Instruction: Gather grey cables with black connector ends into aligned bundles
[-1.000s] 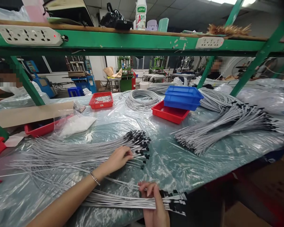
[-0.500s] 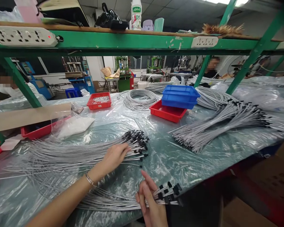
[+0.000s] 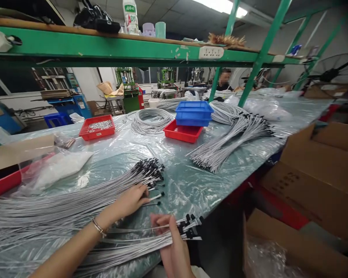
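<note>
My L hand [image 3: 133, 199] is resting by the pile [image 3: 84, 195], fingertips nearly closing nr one black tip [image 3: 162, 194]; can't tell if they're gripping its wire. My R hand [image 3: 174, 243] is curling snugly round the bunch [image 3: 142, 247]. Prob. best pinching single wires close to tip, w/ R holding ends level. Bench edge [image 3: 216, 204] is passing close by R; bare sheet [image 3: 176, 187] is giving room past L's fingers.
</note>
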{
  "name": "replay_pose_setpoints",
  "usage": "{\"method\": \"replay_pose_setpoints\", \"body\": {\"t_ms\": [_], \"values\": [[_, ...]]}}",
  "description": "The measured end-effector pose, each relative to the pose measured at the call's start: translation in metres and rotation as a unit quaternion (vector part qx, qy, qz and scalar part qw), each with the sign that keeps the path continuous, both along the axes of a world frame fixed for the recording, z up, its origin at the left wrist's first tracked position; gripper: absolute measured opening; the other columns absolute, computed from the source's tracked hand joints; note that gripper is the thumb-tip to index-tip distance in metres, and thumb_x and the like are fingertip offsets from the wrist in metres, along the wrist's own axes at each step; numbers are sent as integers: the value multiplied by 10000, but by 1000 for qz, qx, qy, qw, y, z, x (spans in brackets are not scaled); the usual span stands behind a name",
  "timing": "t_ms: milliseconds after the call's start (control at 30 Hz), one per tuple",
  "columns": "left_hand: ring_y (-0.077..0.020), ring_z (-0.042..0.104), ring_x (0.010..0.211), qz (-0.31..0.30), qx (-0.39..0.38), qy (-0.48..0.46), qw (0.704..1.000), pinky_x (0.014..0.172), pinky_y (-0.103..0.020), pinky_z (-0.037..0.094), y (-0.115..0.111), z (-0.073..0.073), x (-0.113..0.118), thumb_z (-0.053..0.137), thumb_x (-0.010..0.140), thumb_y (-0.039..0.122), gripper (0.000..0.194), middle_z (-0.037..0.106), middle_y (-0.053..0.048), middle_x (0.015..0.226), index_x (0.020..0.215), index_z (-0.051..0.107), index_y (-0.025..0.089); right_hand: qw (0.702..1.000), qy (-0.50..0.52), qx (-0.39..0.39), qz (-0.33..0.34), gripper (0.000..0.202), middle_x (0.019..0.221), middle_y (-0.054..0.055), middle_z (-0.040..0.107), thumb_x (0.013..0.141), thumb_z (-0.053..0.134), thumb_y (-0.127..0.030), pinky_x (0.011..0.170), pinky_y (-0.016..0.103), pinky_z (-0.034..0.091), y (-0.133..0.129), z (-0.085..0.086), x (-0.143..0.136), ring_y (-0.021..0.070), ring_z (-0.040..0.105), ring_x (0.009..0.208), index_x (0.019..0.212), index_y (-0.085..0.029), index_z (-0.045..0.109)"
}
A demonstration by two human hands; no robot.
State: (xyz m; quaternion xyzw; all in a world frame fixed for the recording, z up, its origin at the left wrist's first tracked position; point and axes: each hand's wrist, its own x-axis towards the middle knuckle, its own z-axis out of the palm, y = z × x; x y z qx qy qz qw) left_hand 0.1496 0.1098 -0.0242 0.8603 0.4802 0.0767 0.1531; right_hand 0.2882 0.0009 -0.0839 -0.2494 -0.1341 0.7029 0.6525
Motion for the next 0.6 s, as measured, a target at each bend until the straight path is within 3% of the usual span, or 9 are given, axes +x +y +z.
{"method": "replay_pose_setpoints", "body": {"t_ms": [67,133,267,433,533,600], "values": [[-145,482,716,3,-51,-21,998,628,-246,334,5,-6,-3,445,851,339,201,542,-15,786,820,516,153,998,24,38,35,398,487,-6,472,759,530,-538,859,329,360,-1,-1,0,124,522,573,598,-176,564],[-139,478,682,10,-68,-31,997,597,-239,324,2,-7,-2,467,833,383,225,538,-3,754,860,515,164,996,30,63,56,402,383,-56,287,782,511,-520,764,319,382,-2,0,2,79,357,391,584,-172,544],[-141,479,698,-4,-39,10,999,603,-240,310,-10,0,2,475,831,392,222,540,-2,784,837,518,175,995,9,74,65,374,401,-68,234,778,535,-496,609,254,352,-4,5,7,64,270,389,608,-163,532],[-154,477,717,-26,-20,25,999,608,-239,307,-11,0,2,444,855,379,221,544,-15,812,804,497,171,994,-9,76,76,362,416,-67,244,795,512,-492,639,260,346,-6,6,10,66,278,406,636,-167,521],[-150,477,662,18,-2,-23,1000,595,-246,304,-9,2,0,329,905,345,235,538,-14,741,842,469,167,993,-12,79,83,359,420,-66,244,791,519,-492,643,266,348,-6,6,11,70,284,414,637,-167,516],[-148,478,626,44,-8,-49,998,579,-249,301,-12,5,0,314,903,410,286,530,-5,695,912,474,173,993,-14,78,88,360,416,-68,238,784,528,-493,635,269,350,-6,7,11,70,275,411,635,-166,514]]}}
